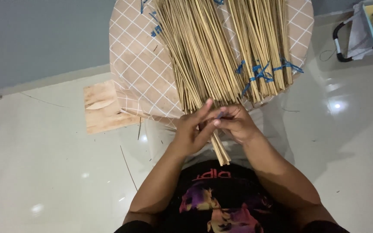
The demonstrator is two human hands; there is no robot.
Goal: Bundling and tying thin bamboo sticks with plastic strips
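Note:
A thick bundle of thin tan sticks (199,56) lies across a round table with a beige diamond-pattern cover (137,73), its ends reaching over the near edge toward me. My left hand (191,129) grips a small bunch of these sticks (221,151) from the left. My right hand (234,123) closes on the same bunch from the right, fingertips meeting the left hand's. A second bundle of sticks tied with blue string (262,73) lies to the right on the table.
A square wooden board (102,105) lies on the glossy white floor left of the table. A bag with a black handle (359,30) sits at the top right. Loose single sticks lie on the floor near my left arm.

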